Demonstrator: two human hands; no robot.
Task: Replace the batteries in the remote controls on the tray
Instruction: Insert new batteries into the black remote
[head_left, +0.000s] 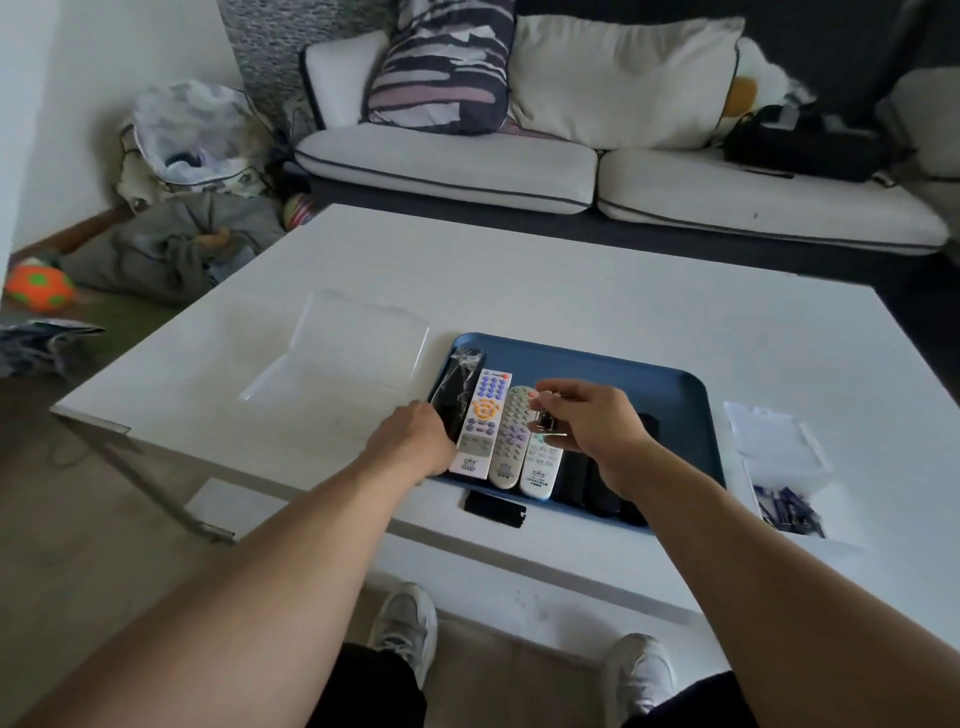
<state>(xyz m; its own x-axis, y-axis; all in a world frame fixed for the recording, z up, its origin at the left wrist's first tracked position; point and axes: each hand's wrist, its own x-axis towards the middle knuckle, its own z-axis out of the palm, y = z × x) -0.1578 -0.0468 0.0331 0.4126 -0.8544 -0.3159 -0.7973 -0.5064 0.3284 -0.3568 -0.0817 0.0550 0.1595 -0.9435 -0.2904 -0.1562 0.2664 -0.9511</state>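
A blue tray (649, 384) lies on the white table and holds several remote controls side by side. My left hand (413, 441) grips the black remote (457, 387) at the tray's left end, near its lower part. Beside it lie a white remote with purple and orange buttons (483, 421), a grey remote (511, 436) and a white remote (543, 467). My right hand (587, 421) hovers over these and pinches small dark batteries (543, 418). Dark remotes lie partly hidden under my right wrist. A black battery cover (493, 508) rests on the table in front of the tray.
A clear plastic lid (358, 343) lies left of the tray. A clear box (779, 457) with dark blue batteries (787, 512) stands at the right. The sofa (571, 171) is beyond the table. Bags and balls are on the floor at the left.
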